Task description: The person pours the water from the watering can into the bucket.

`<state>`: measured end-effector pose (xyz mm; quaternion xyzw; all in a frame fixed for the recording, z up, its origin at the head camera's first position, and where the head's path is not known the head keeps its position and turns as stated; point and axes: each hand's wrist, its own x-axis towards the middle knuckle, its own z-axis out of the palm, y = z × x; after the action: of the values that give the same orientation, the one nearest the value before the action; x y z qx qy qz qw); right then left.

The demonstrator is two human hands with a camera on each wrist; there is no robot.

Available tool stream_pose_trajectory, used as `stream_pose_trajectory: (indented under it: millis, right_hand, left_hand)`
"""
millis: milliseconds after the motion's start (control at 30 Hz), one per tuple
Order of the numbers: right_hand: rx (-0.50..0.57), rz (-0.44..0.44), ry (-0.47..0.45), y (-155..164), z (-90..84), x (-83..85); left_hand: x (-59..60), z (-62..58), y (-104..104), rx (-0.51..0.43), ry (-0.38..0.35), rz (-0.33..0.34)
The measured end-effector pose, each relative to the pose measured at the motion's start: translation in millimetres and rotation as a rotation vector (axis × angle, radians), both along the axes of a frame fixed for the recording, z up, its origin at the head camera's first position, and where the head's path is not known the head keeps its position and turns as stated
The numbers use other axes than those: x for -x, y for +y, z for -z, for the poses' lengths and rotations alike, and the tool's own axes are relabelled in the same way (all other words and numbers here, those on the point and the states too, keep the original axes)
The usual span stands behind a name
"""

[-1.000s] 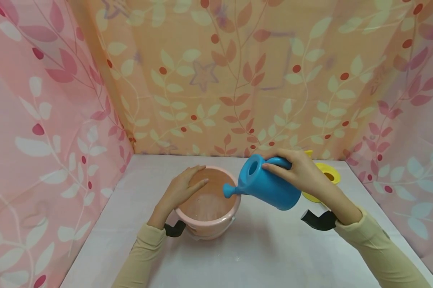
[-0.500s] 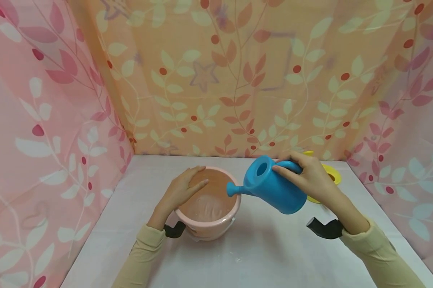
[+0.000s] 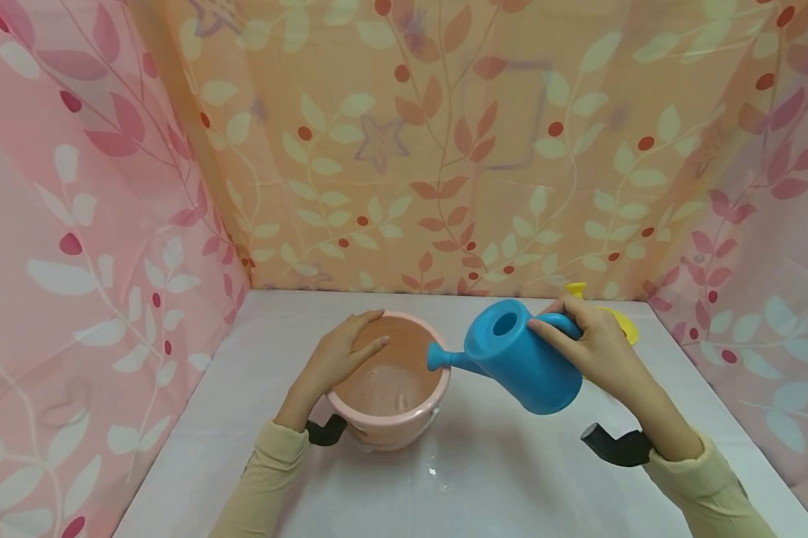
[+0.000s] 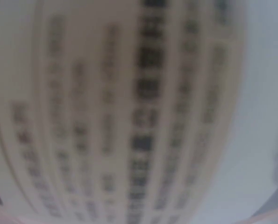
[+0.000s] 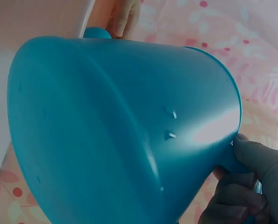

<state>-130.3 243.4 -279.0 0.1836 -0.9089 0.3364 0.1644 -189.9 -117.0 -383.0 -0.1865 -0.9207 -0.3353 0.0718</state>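
A pink bucket [image 3: 387,422] stands on the white table, water at its bottom. On its left rim rests my left hand [image 3: 333,355], thumb and fingers stretched out over the opening. My right hand [image 3: 595,340] grips the handle of a blue watering can [image 3: 528,359], held tilted towards the bucket. The can's spout tip reaches just over the bucket's right rim; I cannot see water coming out. In the right wrist view, my curled right fingers [image 5: 232,200] hold the handle, and drops cling to the can's side. The left wrist view shows only a blurred printed label [image 4: 129,116] close up.
A yellow object [image 3: 622,325] with a flared tip stands behind my right hand, mostly hidden. A small wet patch [image 3: 437,478] shines on the table [image 3: 350,501] in front of the bucket. Leaf-patterned cloth [image 3: 404,149] encloses the back and sides.
My right hand and the blue watering can have moved right and nearer to me, drawing the spout back towards the bucket's right rim. My left hand and the bucket have stayed put.
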Motion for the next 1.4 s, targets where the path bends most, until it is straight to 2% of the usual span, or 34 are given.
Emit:
stream_pose_trajectory:
  millis: [500,833,1000,1267,1400]
  right_hand:
    - [-0.045,0.073,0.002,13,22.3,-9.4]
    - [0.024,0.103,0.009,21,37.7,-17.7]
    - [0.025,0.128,0.031,25,43.2,-21.1]
    - [0.048,0.135,0.093,33,50.6,-19.8]
    - [0.08,0.15,0.096,37,55.3,-20.2]
  left_hand:
    - [-0.3,-1.6,-1,-0.003,0.004,0.002]
    - [-0.8,-1.8,0,0.003,-0.003,0.003]
    - [-1.2,-2.0,0,0.001,-0.007,0.0]
    - [-0.8,-2.6,0,0.016,0.002,-0.001]
    - [-0.6,-2.9,1,0.009,0.001,-0.002]
